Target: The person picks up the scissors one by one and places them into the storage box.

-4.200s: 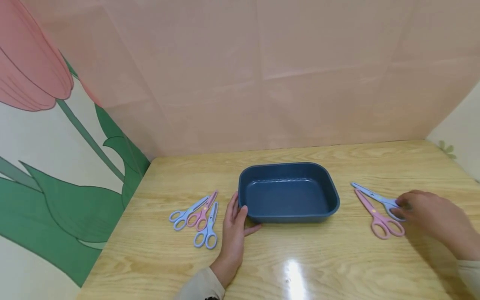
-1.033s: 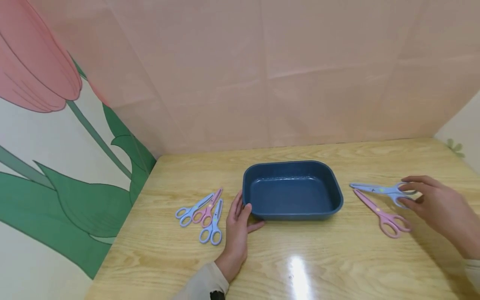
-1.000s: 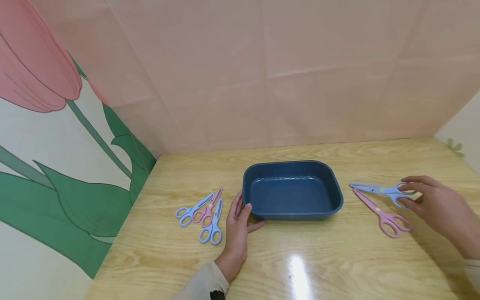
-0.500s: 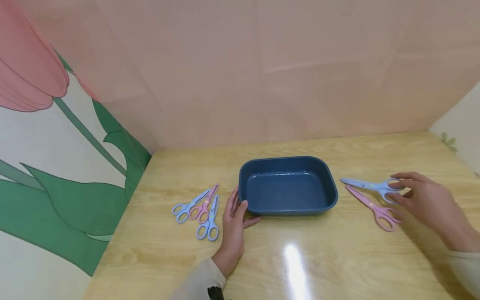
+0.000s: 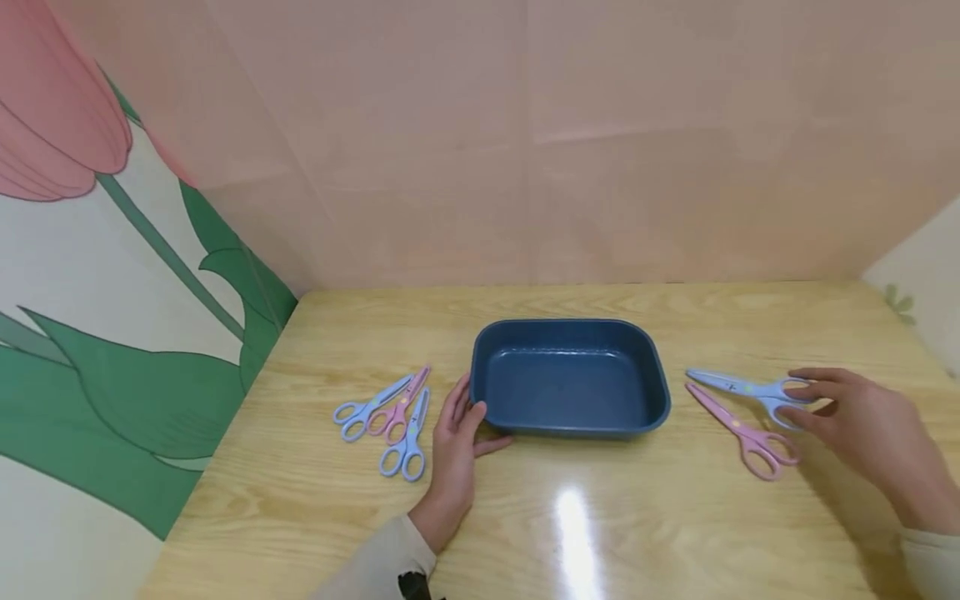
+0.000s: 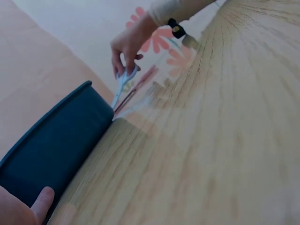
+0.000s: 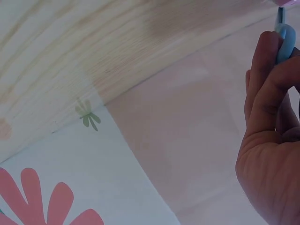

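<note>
My right hand (image 5: 862, 425) pinches the handle loops of light blue scissors (image 5: 738, 386) at the right, blades pointing left toward the dark blue box. Close in front of them lie pink scissors (image 5: 738, 429) on the table. In the right wrist view, fingers hold the blue handle (image 7: 287, 44) at the upper right edge. My left hand (image 5: 453, 467) rests against the near left corner of the empty rectangular box (image 5: 570, 431), fingers along its side and thumb at the rim. The left wrist view shows a finger (image 6: 43, 201) touching the box wall.
Left of the box, two light blue scissors (image 5: 405, 446) and one pink pair (image 5: 405, 408) lie overlapping on the wood-grain table (image 5: 637, 525). Behind the table rises a pink-beige wall covering (image 5: 525, 167); a tulip-patterned wall (image 5: 172, 250) stands at the left.
The blue scissors' handles have swung away from the pink pair since the earliest frame, with my right hand on them. My left hand stays at the box corner; the view shifts slightly.
</note>
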The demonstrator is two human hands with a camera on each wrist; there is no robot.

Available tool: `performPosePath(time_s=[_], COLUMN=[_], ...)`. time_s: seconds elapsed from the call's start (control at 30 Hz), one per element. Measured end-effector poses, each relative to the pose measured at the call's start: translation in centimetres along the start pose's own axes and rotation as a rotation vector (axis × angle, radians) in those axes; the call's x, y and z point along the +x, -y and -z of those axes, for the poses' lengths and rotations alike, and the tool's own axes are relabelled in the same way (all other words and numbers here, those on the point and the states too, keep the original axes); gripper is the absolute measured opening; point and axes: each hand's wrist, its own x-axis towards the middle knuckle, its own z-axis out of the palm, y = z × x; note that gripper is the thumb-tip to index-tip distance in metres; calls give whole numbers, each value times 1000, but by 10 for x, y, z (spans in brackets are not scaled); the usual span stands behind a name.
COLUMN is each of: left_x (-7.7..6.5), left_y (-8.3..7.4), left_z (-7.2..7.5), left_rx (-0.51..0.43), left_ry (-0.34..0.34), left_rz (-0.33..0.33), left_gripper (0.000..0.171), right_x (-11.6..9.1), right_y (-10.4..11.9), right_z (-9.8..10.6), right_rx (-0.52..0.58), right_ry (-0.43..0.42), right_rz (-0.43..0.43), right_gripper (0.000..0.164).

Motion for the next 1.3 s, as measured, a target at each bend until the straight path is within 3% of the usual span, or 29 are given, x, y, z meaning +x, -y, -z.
performPosePath(time_s=[0.23,0.4,0.53,0.73,0.9,1.3], left_x=[-3,-2,-2,-4,-5,-4], left_y=[-4,-7,-8,-6,-3,-7], left_z=[4,-4,-4,0,3,2], left_rx=[22,47,30,37,45,5], left_ry=[54,93,81,68,67,90], left_rz=[-11,-21,-28,-8,15,17], left_gripper=[56,54,53,50,48,52], right_x=[-8,-5,-1,0,-4,5], right_y=[10,9,10,20,35,62], right_z=[-3,9,14,8,1,-9], right_rx=[13,-67,-78,-48,40,85], right_ry=[-21,-112,-168,-344,-459,-444], right_rz=[-2,62,78,109,149,293], right_gripper=[51,47,42,37,38,45])
